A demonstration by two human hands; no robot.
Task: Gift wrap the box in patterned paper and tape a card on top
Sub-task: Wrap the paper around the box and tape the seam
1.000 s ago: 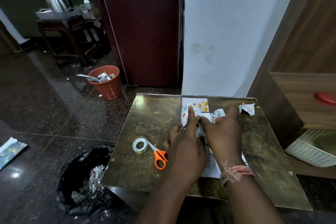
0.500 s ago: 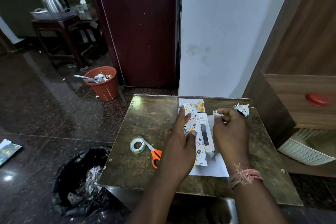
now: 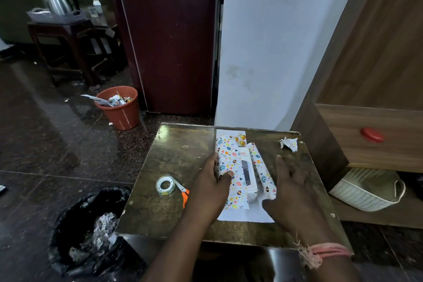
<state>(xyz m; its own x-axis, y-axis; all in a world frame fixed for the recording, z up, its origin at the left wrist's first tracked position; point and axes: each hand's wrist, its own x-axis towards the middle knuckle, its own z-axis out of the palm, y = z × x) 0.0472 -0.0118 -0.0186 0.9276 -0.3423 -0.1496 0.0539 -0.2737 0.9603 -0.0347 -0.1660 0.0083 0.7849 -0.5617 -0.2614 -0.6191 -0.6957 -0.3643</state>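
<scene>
left hand (image 3: 211,186) thumb curled (gripping), right hand (image 3: 291,197) spread flat

head view, looking down, near table (image 3: 174,190)

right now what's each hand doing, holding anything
Left hand: holds the patterned paper flap down over the box, thumb on top.
Right hand: open, fingers spread, holding nothing.
</scene>
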